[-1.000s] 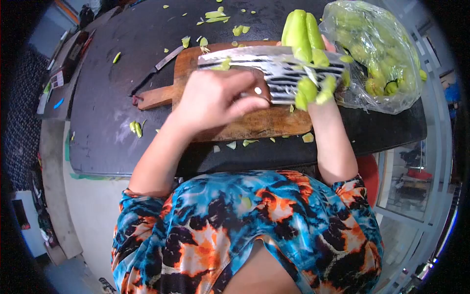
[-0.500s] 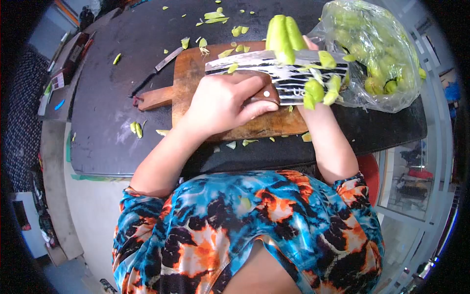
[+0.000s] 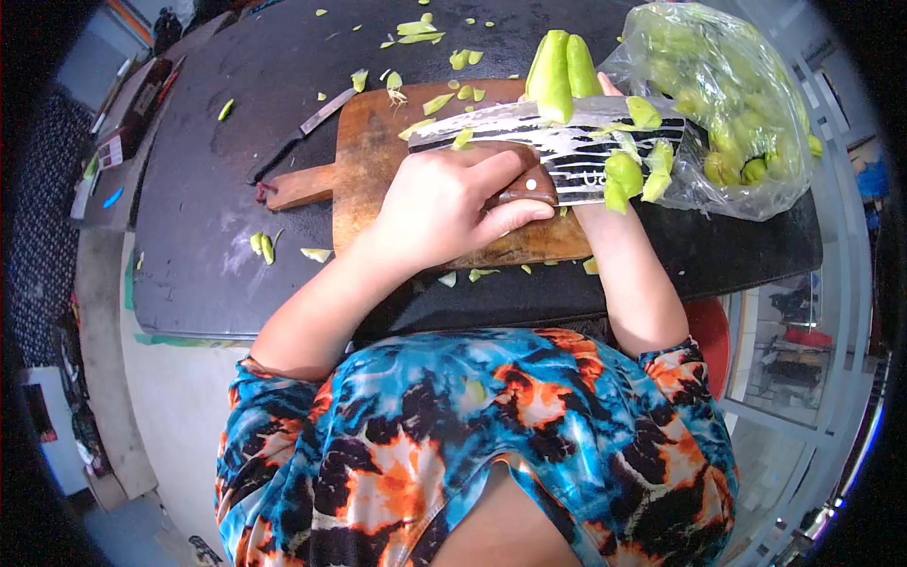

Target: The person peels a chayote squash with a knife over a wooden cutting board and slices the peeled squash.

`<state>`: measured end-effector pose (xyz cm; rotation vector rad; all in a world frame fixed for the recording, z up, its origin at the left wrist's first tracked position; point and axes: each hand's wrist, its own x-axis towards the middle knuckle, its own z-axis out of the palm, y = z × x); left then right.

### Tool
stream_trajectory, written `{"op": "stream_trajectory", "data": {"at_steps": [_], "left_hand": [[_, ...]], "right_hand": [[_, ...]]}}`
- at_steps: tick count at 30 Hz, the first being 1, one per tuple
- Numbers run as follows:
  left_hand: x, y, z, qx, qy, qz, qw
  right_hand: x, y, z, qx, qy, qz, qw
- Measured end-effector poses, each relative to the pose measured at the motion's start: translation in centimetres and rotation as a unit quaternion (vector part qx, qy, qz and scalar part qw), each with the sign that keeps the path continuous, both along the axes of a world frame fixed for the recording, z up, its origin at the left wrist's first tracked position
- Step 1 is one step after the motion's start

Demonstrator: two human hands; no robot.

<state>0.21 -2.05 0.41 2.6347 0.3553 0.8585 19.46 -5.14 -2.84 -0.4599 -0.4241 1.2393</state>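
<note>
My left hand [image 3: 453, 198] is wrapped round the brown wooden handle of a cleaver [image 3: 581, 142], its thumb along the lower side. The wide blade lies across the view, wet and streaked, with green peelings [image 3: 624, 178] stuck to its face. Just beyond the blade's far edge stands a light green, ridged chayote [image 3: 561, 76], partly covered by the steel. My right hand [image 3: 607, 85] is mostly hidden behind the blade; its fingertips show against the chayote's right side. Below both is a wooden cutting board [image 3: 364, 132] with a handle at its left.
A clear plastic bag [image 3: 737, 113] full of green vegetables sits on the right of the black table [image 3: 198, 189]. A small knife [image 3: 326, 111] lies left of the board. Peelings [image 3: 416, 34] are scattered over the table. My body is close to its near edge.
My left hand and the cleaver have shifted a little to the right. The chayote has also moved slightly right, and my right hand still holds it.
</note>
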Motion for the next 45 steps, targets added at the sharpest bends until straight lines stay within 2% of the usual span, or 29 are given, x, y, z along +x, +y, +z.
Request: {"op": "stream_trajectory", "data": {"at_steps": [3,5,6,8,9,11,12,13,15,18,21,22,23,25,28,31,32,33,35,36,37,39,40,42,45], "left_hand": [[-0.1,0.2,-0.3,0.008,-0.014,0.002,1.0],[-0.4,0.7,-0.6,0.014,-0.023,-0.001,1.0],[-0.5,1.1,-0.7,0.015,-0.021,-0.004,1.0],[-0.7,1.4,-0.4,0.023,-0.039,-0.008,0.999],[-0.8,1.5,-0.4,0.026,-0.038,-0.003,0.999],[-1.0,2.0,-0.2,0.035,-0.035,0.008,0.999],[-1.3,2.6,-0.5,0.02,-0.016,0.01,1.0],[-1.4,3.1,-0.8,0.025,-0.016,0.011,0.999],[-1.2,3.2,-0.8,0.038,-0.028,0.013,0.999],[-1.4,3.5,-0.7,0.028,-0.01,0.019,0.999],[-2.0,4.1,-0.8,0.003,0.014,0.032,0.999],[-2.3,4.8,-1.3,-0.001,-0.011,0.04,0.999],[-2.6,5.5,-1.4,0.028,0.02,0.074,0.997],[-2.6,5.3,-1.3,0.031,0.053,0.087,0.994],[-2.3,5.4,-1.2,0.065,0.01,0.083,0.994],[-2.8,5.8,-0.8,0.075,0.012,0.046,0.996],[-3.1,5.7,-0.5,0.05,0.019,0.014,0.998],[-3.0,5.3,0.2,0.038,0.008,-0.021,0.999],[-2.6,4.1,1.0,0.032,-0.001,-0.044,0.999],[-2.3,3.7,0.9,0.024,-0.011,-0.055,0.998],[-2.2,3.5,1.1,0.06,0.012,-0.053,0.997],[-1.3,2.9,0.7,0.063,-0.032,-0.058,0.996],[-1.2,2.9,0.4,0.057,-0.015,-0.058,0.997],[-1.1,2.9,0.2,0.066,0.003,-0.048,0.997],[-1.1,3.0,-0.3,0.056,0.006,-0.038,0.998]], "right_hand": [[0.1,0.1,-0.9,0.066,-0.01,0.046,0.997],[-0.1,0.1,-1.2,0.09,-0.087,0.021,0.992],[-0.8,-0.4,-0.7,0.079,-0.165,-0.029,0.983],[1.1,0.9,-2.1,0.17,-0.096,0.099,0.976],[1.6,1.2,-2.2,0.147,-0.132,0.097,0.975],[1.4,1.6,-2.6,0.125,-0.025,0.118,0.985],[0.0,0.9,-1.4,-0.025,0.029,0.001,0.999],[1.6,1.6,-3.0,0.062,0.101,0.15,0.982],[1.7,1.6,-2.8,0.125,0.066,0.192,0.971],[1.8,1.4,-2.5,0.11,0.109,0.233,0.96],[1.5,1.0,-1.3,-0.046,0.061,0.052,0.996],[0.9,-0.2,0.9,-0.12,0.041,-0.015,0.992],[1.3,-0.3,1.9,-0.184,-0.012,-0.05,0.982],[1.9,-0.3,1.9,-0.146,-0.023,-0.05,0.988],[1.4,-0.4,2.4,-0.189,-0.018,-0.09,0.978],[2.0,0.2,1.7,-0.17,-0.024,-0.098,0.98],[2.7,0.3,1.2,-0.08,-0.086,-0.093,0.989],[3.6,0.2,1.1,-0.082,-0.09,-0.073,0.99],[5.3,0.2,0.5,-0.063,-0.018,-0.022,0.998],[5.5,-0.2,0.1,-0.038,-0.044,-0.027,0.998],[5.6,-0.2,-0.1,-0.023,-0.054,-0.002,0.998],[4.9,-0.5,-0.1,-0.022,-0.058,0.017,0.998],[4.2,-0.3,0.0,-0.051,-0.028,0.013,0.998],[3.4,-0.6,-0.7,0.015,-0.07,0.016,0.997],[3.3,0.2,-2.3,0.086,-0.024,0.095,0.991]]}}
